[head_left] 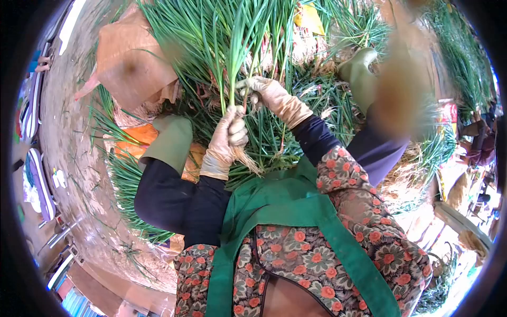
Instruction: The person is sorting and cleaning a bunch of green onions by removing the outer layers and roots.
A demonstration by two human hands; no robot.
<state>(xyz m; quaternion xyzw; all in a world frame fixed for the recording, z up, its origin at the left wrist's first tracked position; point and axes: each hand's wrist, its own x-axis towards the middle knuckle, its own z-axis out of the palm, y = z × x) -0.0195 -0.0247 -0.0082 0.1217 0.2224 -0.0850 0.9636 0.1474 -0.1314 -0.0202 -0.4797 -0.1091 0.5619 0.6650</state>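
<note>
Head view, looking down over a green apron [296,206] and a floral-print top with orange flowers [364,211].

Left hand [227,142], in a tan rubber glove, is clenched around a thin bunch of long green spring onions [232,58]. Grip sits low on the stalks, just above the pale stringy roots [248,158], which hang out below the fist. Holding there leaves the root end exposed and lets the leaves fan upward, away from the body.

Right hand [269,92], also gloved, is closed on the same stalks just above the left hand; fingers pinch the stems, probably to steady or separate them. The two hands nearly touch.

Bunch location: centre of view, in front of the chest, over a loose heap of more green onions [311,100] covering the ground beyond.

Surroundings: brown cardboard piece [132,58] far left; orange plastic sack [134,137] under the heap at left; bare dirt floor [68,142] left.
</note>
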